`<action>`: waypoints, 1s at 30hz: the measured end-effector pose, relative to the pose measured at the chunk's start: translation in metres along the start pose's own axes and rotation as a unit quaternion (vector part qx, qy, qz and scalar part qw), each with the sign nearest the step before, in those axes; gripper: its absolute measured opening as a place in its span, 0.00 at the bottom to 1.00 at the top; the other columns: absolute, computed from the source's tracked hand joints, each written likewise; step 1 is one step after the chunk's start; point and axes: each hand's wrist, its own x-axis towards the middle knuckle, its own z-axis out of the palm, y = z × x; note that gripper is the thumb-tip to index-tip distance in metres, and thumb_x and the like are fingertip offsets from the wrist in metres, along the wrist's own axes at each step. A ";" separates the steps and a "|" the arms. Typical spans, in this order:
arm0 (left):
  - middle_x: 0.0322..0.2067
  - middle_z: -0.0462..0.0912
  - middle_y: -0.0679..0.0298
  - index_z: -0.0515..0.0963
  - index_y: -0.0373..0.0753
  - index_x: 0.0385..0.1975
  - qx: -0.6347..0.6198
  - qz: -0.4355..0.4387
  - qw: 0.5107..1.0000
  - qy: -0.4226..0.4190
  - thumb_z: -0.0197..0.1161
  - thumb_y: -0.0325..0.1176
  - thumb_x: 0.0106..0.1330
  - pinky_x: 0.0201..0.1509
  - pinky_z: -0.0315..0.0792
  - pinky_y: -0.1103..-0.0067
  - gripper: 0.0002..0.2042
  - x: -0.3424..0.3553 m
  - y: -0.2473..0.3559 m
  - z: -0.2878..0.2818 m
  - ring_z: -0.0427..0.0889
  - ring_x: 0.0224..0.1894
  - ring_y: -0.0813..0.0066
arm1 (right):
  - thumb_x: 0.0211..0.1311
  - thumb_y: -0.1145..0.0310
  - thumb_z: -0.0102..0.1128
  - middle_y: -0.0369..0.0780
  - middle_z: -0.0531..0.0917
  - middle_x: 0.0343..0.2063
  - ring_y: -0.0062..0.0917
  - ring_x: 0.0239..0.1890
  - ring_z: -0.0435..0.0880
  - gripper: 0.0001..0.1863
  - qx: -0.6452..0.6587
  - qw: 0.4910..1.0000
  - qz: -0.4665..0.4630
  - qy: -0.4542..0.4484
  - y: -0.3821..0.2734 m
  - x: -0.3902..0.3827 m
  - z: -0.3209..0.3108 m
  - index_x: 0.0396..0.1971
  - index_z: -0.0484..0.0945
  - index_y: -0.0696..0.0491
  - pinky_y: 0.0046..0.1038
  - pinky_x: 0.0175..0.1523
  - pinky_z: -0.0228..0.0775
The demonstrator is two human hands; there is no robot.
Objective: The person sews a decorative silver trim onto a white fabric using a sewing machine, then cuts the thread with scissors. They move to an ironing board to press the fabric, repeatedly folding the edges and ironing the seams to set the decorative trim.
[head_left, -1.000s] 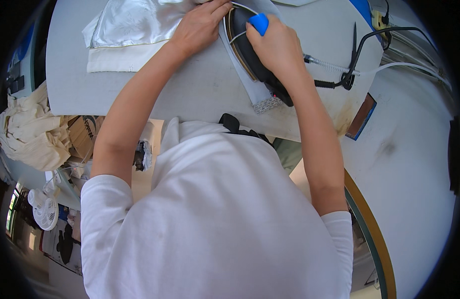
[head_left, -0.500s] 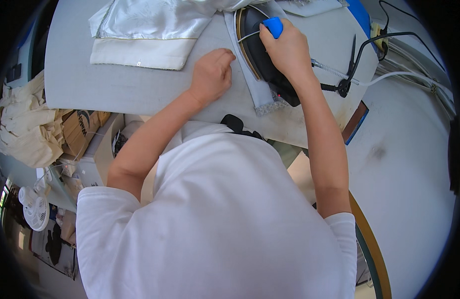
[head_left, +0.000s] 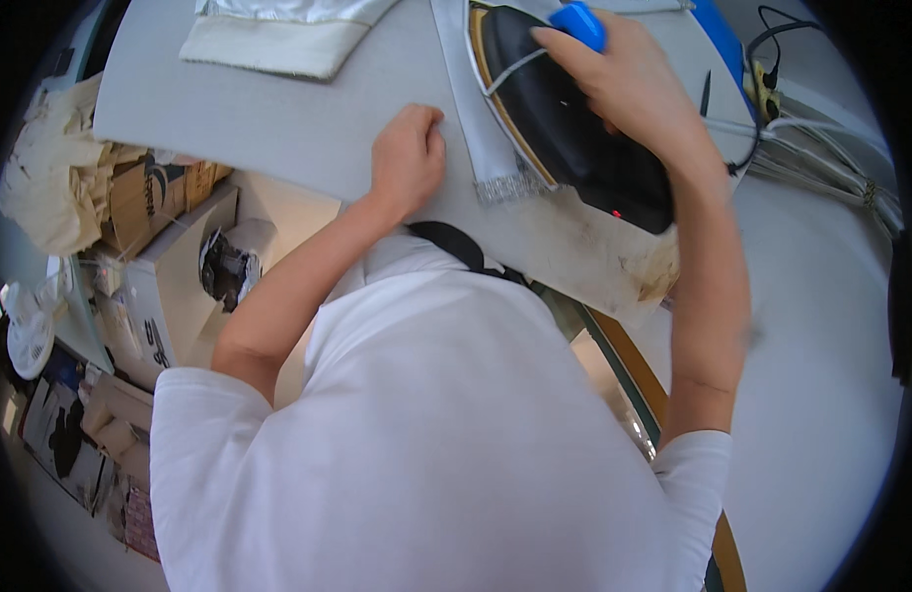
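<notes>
My right hand (head_left: pixel 646 84) grips a black steam iron (head_left: pixel 574 128) by its handle, near a blue part at the top. A small red light glows at the iron's heel. The iron lies over the right side of a pale grey cloth strip (head_left: pixel 466 109) with a frayed end; I cannot tell whether its sole touches the cloth. My left hand (head_left: pixel 409 158) is closed in a fist at the table's near side, left of the strip, with nothing showing in it. A white satiny cloth piece (head_left: pixel 278 39) lies at the far left.
The pale ironing table (head_left: pixel 249 109) has a curved edge and brown stains at the near right. Cables and a white hose (head_left: pixel 821 128) run along the right. To the left are cream cloth (head_left: pixel 51 178), a cardboard box (head_left: pixel 145 202), an open carton (head_left: pixel 185 266) and a white fan (head_left: pixel 27 331).
My right hand has brought the iron nearer and to the right, and it looks larger. The view has shifted, with the white cloth now higher. My left hand stays closed.
</notes>
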 end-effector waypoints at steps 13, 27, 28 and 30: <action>0.54 0.71 0.46 0.73 0.32 0.52 0.105 0.051 0.985 0.126 0.67 0.29 0.59 0.62 0.62 0.59 0.21 -0.080 0.036 0.067 0.69 0.58 0.47 | 0.67 0.56 0.64 0.58 0.84 0.27 0.55 0.33 0.85 0.21 -0.058 0.998 -0.016 -0.010 0.089 -0.151 0.064 0.40 0.76 0.63 0.48 0.38 0.77; 0.54 0.73 0.48 0.74 0.36 0.52 0.137 0.084 0.980 0.113 0.70 0.28 0.57 0.61 0.64 0.61 0.22 -0.082 0.023 0.066 0.72 0.58 0.49 | 0.68 0.49 0.60 0.59 0.85 0.38 0.56 0.45 0.83 0.26 -0.084 0.994 0.062 -0.029 0.117 -0.149 0.052 0.45 0.79 0.61 0.48 0.50 0.75; 0.53 0.74 0.49 0.75 0.35 0.52 0.130 0.092 0.980 0.115 0.70 0.28 0.57 0.60 0.65 0.61 0.22 -0.083 0.024 0.063 0.73 0.57 0.49 | 0.67 0.50 0.62 0.57 0.85 0.38 0.55 0.45 0.83 0.24 -0.013 0.997 0.080 -0.015 0.135 -0.161 0.040 0.43 0.80 0.60 0.47 0.49 0.74; 0.50 0.76 0.50 0.76 0.35 0.50 0.140 0.154 0.973 0.095 0.70 0.27 0.56 0.57 0.68 0.61 0.20 -0.093 0.027 0.060 0.75 0.54 0.50 | 0.65 0.51 0.65 0.53 0.85 0.32 0.46 0.35 0.84 0.23 0.018 0.987 0.158 0.020 0.184 -0.188 0.025 0.40 0.81 0.60 0.39 0.43 0.74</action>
